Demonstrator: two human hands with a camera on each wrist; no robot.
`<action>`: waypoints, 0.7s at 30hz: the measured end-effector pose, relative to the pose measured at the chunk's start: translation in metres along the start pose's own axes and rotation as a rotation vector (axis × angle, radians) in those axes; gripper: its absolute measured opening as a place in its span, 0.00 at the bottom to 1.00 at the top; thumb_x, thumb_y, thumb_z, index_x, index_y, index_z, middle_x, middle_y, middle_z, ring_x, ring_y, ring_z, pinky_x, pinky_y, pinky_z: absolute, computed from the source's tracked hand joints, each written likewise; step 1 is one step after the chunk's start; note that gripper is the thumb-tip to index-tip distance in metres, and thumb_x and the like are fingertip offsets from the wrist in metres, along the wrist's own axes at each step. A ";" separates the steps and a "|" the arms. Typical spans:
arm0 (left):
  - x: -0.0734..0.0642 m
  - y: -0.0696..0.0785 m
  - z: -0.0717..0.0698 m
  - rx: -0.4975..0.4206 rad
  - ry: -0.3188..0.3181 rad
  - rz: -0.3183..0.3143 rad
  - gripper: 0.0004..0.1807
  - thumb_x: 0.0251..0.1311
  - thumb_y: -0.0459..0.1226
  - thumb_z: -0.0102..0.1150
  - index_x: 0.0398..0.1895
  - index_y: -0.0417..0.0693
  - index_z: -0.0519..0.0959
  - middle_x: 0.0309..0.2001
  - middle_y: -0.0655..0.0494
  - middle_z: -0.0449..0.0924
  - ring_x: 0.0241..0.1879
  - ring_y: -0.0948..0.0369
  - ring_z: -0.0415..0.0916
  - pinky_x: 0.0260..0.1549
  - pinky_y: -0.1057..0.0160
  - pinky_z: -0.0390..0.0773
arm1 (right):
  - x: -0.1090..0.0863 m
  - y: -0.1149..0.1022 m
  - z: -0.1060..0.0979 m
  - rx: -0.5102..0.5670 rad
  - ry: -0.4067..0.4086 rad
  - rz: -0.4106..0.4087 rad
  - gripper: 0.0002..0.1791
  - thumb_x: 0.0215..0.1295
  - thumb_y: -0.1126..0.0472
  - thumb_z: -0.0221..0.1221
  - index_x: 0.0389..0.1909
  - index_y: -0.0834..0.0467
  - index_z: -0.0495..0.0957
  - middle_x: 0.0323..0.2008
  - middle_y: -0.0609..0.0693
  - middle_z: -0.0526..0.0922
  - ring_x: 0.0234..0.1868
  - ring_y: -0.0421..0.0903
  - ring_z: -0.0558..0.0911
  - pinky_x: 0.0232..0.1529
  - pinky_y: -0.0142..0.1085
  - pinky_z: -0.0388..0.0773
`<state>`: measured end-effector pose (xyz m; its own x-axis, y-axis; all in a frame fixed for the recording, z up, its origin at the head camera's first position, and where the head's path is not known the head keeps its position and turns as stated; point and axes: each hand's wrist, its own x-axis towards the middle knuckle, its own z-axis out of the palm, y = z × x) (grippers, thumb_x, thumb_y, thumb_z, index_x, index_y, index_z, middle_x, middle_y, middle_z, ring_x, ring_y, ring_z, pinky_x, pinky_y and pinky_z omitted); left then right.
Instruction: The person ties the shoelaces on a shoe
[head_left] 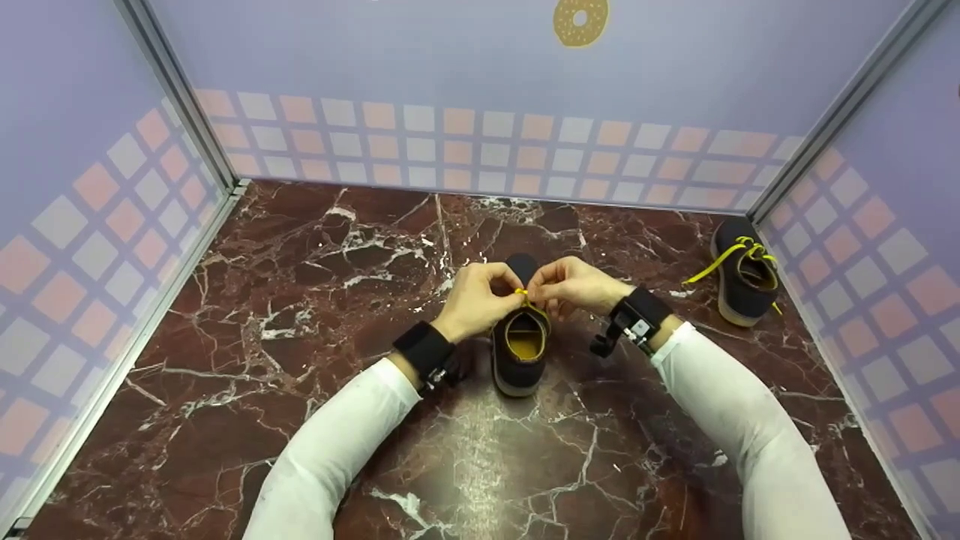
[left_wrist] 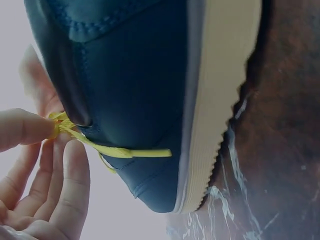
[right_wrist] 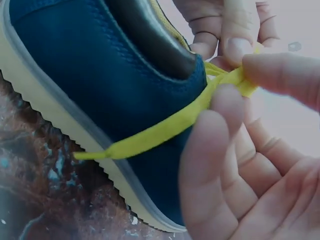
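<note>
A dark shoe [head_left: 516,375] with a yellow inside and a pale sole stands on the floor, toe pointing away. Over its opening, my left hand [head_left: 480,301] pinches the yellow shoelace [left_wrist: 107,148] between thumb and finger. From the other side my right hand [head_left: 576,286] also pinches the lace, close to the left fingertips. In the right wrist view one lace end [right_wrist: 150,141] hangs down across the shoe's side. A loose lace end hangs on the opposite side too, in the left wrist view. The knot area is partly hidden by fingers.
Another dark shoe [head_left: 739,300] with loose yellow laces stands at the right, near the side wall [head_left: 885,300]. Panel walls with pink and white squares enclose the dark red marbled floor [head_left: 360,300] at left, back and right.
</note>
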<state>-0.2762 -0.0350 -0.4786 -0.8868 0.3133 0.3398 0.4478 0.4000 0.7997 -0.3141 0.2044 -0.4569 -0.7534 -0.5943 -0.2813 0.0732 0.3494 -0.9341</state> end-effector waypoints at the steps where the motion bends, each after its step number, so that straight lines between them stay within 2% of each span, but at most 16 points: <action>1: 0.000 0.000 0.000 -0.004 -0.003 -0.012 0.04 0.61 0.36 0.73 0.36 0.46 0.92 0.35 0.50 0.94 0.34 0.66 0.83 0.38 0.69 0.79 | 0.000 0.001 0.000 -0.002 0.005 -0.002 0.05 0.78 0.63 0.64 0.41 0.57 0.88 0.28 0.43 0.87 0.23 0.36 0.83 0.26 0.30 0.84; 6: 0.002 0.000 -0.002 -0.010 -0.028 -0.039 0.04 0.60 0.36 0.72 0.36 0.46 0.92 0.36 0.50 0.94 0.34 0.65 0.84 0.38 0.70 0.79 | 0.000 0.001 0.003 -0.008 0.066 -0.017 0.09 0.81 0.60 0.64 0.37 0.56 0.87 0.25 0.42 0.87 0.22 0.36 0.82 0.27 0.30 0.84; 13: 0.000 -0.001 -0.006 -0.070 -0.072 -0.050 0.05 0.63 0.36 0.74 0.38 0.44 0.92 0.36 0.49 0.95 0.34 0.68 0.83 0.40 0.70 0.79 | 0.002 0.003 0.008 -0.038 0.143 -0.094 0.14 0.84 0.58 0.63 0.35 0.59 0.86 0.23 0.42 0.86 0.21 0.36 0.82 0.27 0.30 0.83; 17: -0.001 -0.002 -0.006 -0.079 -0.068 -0.068 0.05 0.66 0.37 0.73 0.40 0.45 0.92 0.36 0.49 0.94 0.31 0.70 0.80 0.36 0.71 0.78 | 0.002 0.005 0.008 -0.050 0.151 -0.128 0.12 0.83 0.59 0.64 0.42 0.65 0.88 0.26 0.43 0.89 0.22 0.36 0.84 0.27 0.30 0.83; 21: -0.001 -0.002 -0.006 -0.069 -0.069 -0.074 0.06 0.67 0.38 0.72 0.42 0.46 0.93 0.37 0.49 0.95 0.29 0.70 0.80 0.33 0.71 0.78 | 0.001 0.008 0.007 -0.092 0.147 -0.126 0.13 0.79 0.62 0.68 0.51 0.70 0.89 0.29 0.43 0.92 0.23 0.38 0.86 0.28 0.31 0.86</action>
<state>-0.2768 -0.0413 -0.4772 -0.9062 0.3443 0.2454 0.3699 0.3646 0.8545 -0.3097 0.2017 -0.4657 -0.8406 -0.5276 -0.1226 -0.0819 0.3477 -0.9340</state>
